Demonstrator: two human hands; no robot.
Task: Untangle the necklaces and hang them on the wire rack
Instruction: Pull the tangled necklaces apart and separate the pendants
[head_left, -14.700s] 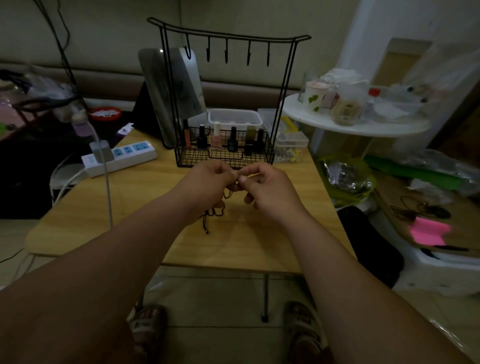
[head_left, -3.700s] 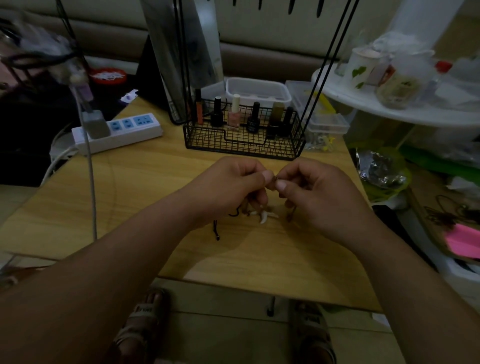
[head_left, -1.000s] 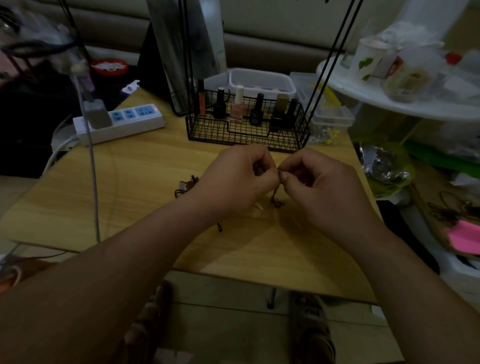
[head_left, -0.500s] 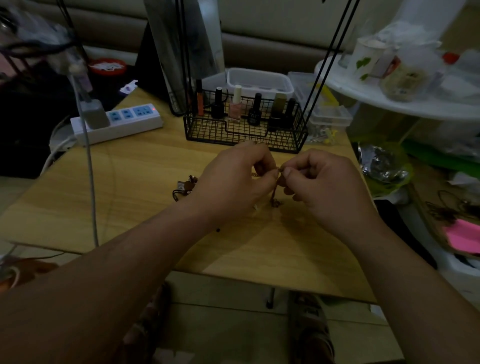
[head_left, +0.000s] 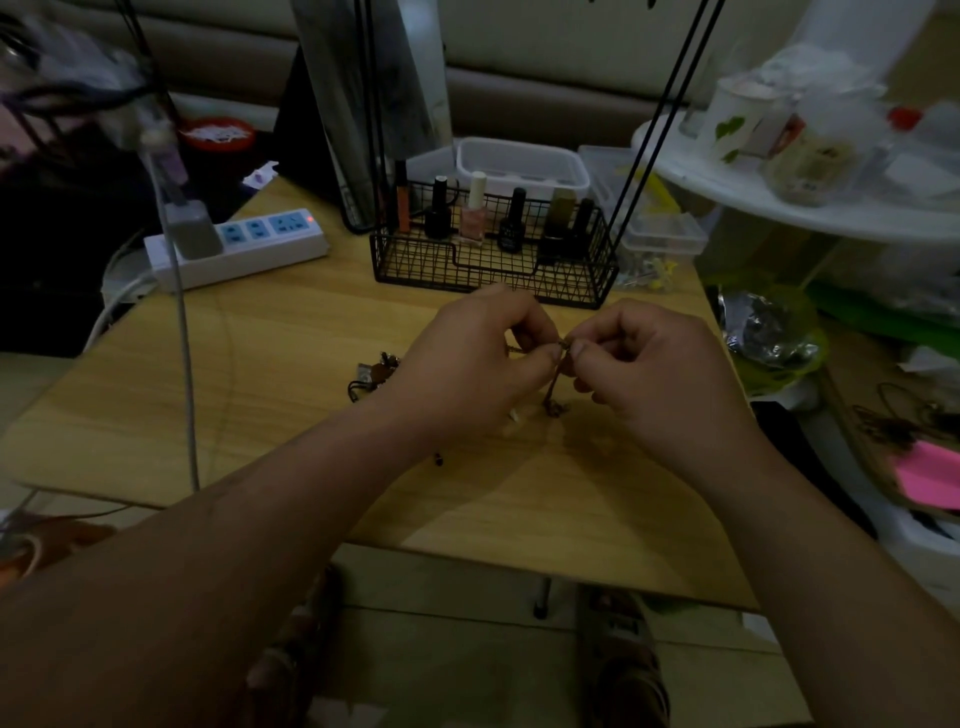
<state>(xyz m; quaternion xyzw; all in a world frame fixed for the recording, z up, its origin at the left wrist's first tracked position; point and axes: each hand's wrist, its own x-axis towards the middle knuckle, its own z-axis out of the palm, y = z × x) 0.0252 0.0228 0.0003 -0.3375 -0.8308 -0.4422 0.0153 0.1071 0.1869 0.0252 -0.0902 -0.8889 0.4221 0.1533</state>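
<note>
Two hands meet over mid-table. Entry one: left hand (head_left: 467, 364), thumb and forefinger pressed together, pinching a thin brown necklace cord (head_left: 555, 382); other fingers curled. Entry two: right hand (head_left: 660, 374), same pinch on the same cord, its fingertips almost touching the left's. The cord hangs to the wooden table (head_left: 291, 364). Second necklace bundle (head_left: 374, 371): on the table at 9 o'clock of the left hand. Wire rack (head_left: 493, 270): at 12 o'clock, its basket holding nail polish bottles (head_left: 472, 213), labels too small to read.
</note>
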